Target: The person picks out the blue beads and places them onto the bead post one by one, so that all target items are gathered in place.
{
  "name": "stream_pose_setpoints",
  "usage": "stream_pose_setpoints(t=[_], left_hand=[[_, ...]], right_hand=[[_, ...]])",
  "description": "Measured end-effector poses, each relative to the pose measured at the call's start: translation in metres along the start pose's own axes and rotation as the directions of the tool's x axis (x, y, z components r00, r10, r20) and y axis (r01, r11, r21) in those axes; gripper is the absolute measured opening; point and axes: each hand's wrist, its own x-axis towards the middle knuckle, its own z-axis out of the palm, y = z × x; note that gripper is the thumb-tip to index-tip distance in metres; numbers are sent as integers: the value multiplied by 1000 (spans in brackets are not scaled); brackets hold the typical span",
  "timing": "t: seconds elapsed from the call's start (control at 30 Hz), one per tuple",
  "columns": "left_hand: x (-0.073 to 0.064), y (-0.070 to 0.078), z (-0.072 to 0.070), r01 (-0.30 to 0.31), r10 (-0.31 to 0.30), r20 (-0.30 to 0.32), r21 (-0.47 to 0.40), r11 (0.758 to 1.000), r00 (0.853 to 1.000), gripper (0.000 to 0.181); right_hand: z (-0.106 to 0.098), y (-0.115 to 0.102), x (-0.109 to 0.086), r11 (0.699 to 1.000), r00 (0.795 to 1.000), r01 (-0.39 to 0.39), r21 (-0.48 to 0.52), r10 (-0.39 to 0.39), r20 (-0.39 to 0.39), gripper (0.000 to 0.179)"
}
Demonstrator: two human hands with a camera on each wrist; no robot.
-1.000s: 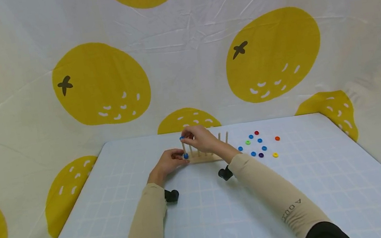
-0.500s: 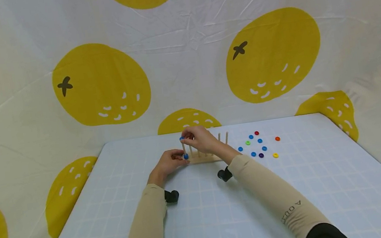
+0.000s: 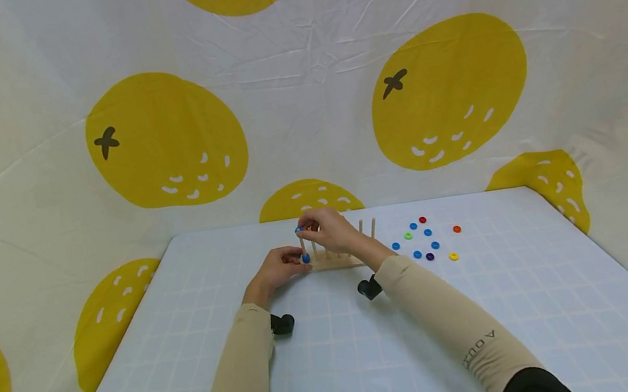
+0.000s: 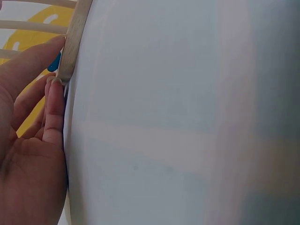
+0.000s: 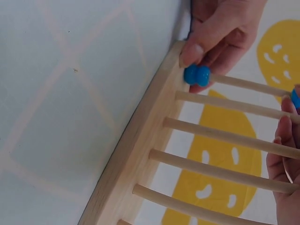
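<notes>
A wooden peg stand (image 3: 338,263) with a row of upright pegs stands toward the back of the table. My left hand (image 3: 278,266) grips the left end of its base, thumb on one side and fingertips at the end in the left wrist view. Two blue rings (image 5: 197,75) are stacked at the foot of the end peg, right by the left thumb. Up at the top of that same peg, my right hand (image 3: 327,227) pinches another blue ring (image 3: 299,229) between thumb and fingers. The right forearm and hand cover part of the middle pegs.
Loose rings lie scattered right of the stand: several blue rings (image 3: 427,232), a red ring (image 3: 422,219), an orange ring (image 3: 456,229), a yellow ring (image 3: 454,257), a purple ring (image 3: 430,257) and a green ring (image 3: 408,236). A patterned curtain (image 3: 301,104) hangs behind the table.
</notes>
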Motion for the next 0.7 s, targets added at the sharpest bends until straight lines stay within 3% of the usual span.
stream_pose_setpoints(t=[0.4, 0.7], left_hand=[[1, 2, 1, 42, -41, -20, 37, 998, 999, 46], [1, 1, 1, 47, -46, -25, 35, 998, 999, 45]], right_hand=[[-17, -7, -3, 1000, 999, 8, -19, -8, 36, 23], [-41, -9, -25, 998, 998, 56, -26, -55, 37, 22]])
